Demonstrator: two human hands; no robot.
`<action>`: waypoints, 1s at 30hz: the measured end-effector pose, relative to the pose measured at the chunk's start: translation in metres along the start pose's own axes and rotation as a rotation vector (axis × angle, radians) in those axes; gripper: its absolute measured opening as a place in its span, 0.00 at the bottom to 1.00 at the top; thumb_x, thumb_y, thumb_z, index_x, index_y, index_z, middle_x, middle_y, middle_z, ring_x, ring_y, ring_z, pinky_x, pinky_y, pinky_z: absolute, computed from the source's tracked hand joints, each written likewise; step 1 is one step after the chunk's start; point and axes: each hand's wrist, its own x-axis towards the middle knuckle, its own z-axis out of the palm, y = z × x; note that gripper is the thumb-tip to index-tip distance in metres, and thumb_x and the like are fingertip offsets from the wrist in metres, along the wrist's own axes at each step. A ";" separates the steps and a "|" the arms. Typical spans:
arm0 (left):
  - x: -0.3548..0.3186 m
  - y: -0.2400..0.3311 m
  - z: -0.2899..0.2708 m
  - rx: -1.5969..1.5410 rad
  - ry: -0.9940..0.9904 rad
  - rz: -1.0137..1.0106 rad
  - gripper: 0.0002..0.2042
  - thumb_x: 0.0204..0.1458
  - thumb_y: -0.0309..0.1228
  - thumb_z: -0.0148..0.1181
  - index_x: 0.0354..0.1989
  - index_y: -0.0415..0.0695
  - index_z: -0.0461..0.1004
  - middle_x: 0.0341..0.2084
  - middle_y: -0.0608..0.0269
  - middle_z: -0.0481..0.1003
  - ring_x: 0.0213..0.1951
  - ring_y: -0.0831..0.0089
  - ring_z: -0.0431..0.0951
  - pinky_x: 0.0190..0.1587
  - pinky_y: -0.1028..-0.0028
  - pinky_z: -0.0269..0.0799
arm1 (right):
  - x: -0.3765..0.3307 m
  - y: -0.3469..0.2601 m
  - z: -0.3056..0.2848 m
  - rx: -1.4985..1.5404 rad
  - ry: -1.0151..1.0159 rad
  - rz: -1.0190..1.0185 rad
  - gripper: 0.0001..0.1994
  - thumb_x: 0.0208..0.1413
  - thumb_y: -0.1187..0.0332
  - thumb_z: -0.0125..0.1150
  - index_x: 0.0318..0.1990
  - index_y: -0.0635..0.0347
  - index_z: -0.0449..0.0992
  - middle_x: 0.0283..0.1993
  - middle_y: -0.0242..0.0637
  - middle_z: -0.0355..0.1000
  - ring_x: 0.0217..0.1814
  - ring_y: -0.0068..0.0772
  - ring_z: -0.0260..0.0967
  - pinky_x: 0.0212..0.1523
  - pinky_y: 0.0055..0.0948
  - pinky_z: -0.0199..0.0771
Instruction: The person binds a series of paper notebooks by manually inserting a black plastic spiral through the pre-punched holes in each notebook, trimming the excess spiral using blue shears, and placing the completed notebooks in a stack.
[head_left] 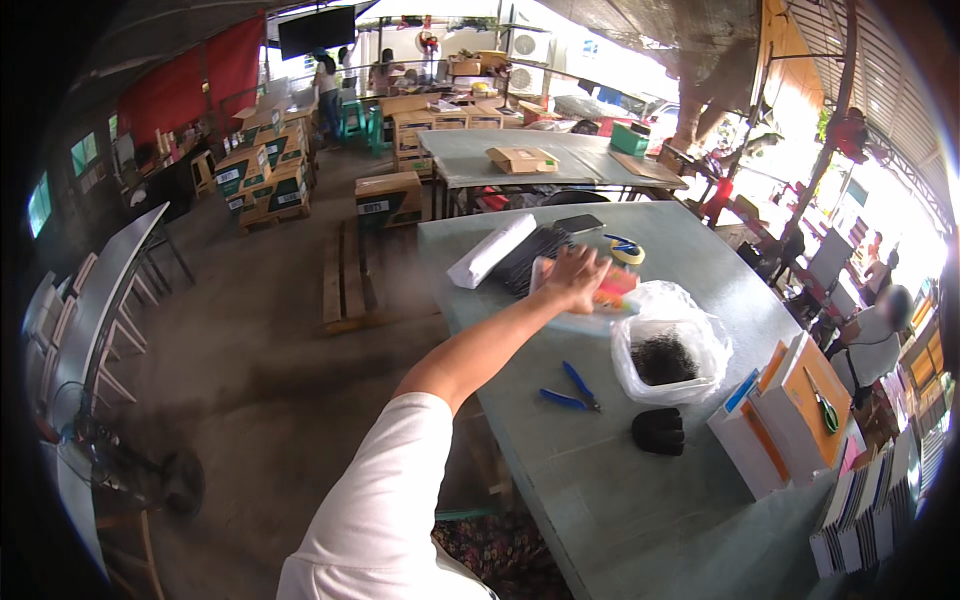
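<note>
Left hand (576, 277) half-closed around blurred orange packet (616, 287), between black bundle (527, 258) and white bag (711, 352).

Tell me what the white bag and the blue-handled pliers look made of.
White bag: likely thin plastic film, slightly glossy, judging by its crinkled, translucent folds. Blue-handled pliers: probably smooth plastic or rubber grips, evenly coloured; dark head perhaps metal.

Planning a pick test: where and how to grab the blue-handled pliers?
Probably best: put the grip across both blue handles of the pliers, coming from above and the left. They lie on the table with handles splayed leftward and the metal tip pointing right, away from that approach.
</note>
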 end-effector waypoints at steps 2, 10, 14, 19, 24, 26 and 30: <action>-0.010 -0.002 -0.035 0.081 0.303 0.087 0.40 0.26 0.35 0.68 0.56 0.49 0.62 0.46 0.55 0.65 0.53 0.59 0.63 0.52 0.52 0.58 | 0.001 0.016 0.000 0.150 -0.061 0.081 0.14 0.57 0.68 0.48 0.43 0.71 0.74 0.38 0.44 0.75 0.32 0.36 0.72 0.31 0.28 0.76; -0.114 0.018 -0.147 -0.343 0.277 0.631 0.43 0.21 0.38 0.75 0.55 0.44 0.66 0.46 0.53 0.70 0.47 0.55 0.71 0.53 0.61 0.64 | 0.001 0.003 0.003 -0.167 -0.081 0.232 0.14 0.52 0.76 0.53 0.47 0.67 0.73 0.43 0.40 0.74 0.45 0.32 0.70 0.51 0.28 0.67; -0.189 0.057 -0.126 -0.641 -0.128 0.853 0.36 0.24 0.35 0.73 0.49 0.43 0.68 0.41 0.54 0.73 0.44 0.56 0.72 0.48 0.61 0.65 | -0.006 -0.020 -0.006 0.066 -0.048 0.261 0.11 0.53 0.78 0.50 0.43 0.63 0.76 0.41 0.34 0.74 0.44 0.25 0.70 0.47 0.22 0.67; -0.286 0.122 -0.062 -0.894 -0.814 0.964 0.36 0.28 0.41 0.73 0.51 0.45 0.67 0.45 0.57 0.70 0.50 0.60 0.68 0.54 0.64 0.60 | -0.047 -0.079 -0.073 0.065 -0.119 0.411 0.11 0.53 0.79 0.48 0.42 0.64 0.75 0.39 0.37 0.75 0.43 0.26 0.72 0.44 0.22 0.69; -0.338 0.170 -0.022 -0.771 -0.570 1.090 0.23 0.31 0.32 0.64 0.42 0.47 0.75 0.32 0.54 0.75 0.38 0.55 0.74 0.40 0.60 0.68 | -0.028 -0.108 -0.146 0.019 -0.088 0.141 0.08 0.56 0.76 0.53 0.43 0.63 0.75 0.41 0.37 0.75 0.42 0.25 0.71 0.47 0.22 0.69; -0.350 0.172 -0.006 -0.755 -0.379 1.268 0.26 0.34 0.34 0.63 0.48 0.50 0.69 0.39 0.55 0.69 0.46 0.56 0.67 0.50 0.59 0.61 | -0.027 -0.123 -0.170 -0.073 0.024 0.324 0.07 0.57 0.78 0.50 0.40 0.64 0.74 0.38 0.36 0.73 0.40 0.23 0.69 0.44 0.22 0.69; -0.349 0.142 0.028 -0.589 -0.364 1.195 0.36 0.37 0.42 0.65 0.60 0.52 0.61 0.52 0.51 0.63 0.54 0.52 0.60 0.54 0.53 0.59 | -0.027 -0.146 -0.144 -0.006 -0.055 0.202 0.06 0.55 0.80 0.48 0.34 0.63 0.74 0.33 0.31 0.71 0.32 0.19 0.64 0.36 0.18 0.67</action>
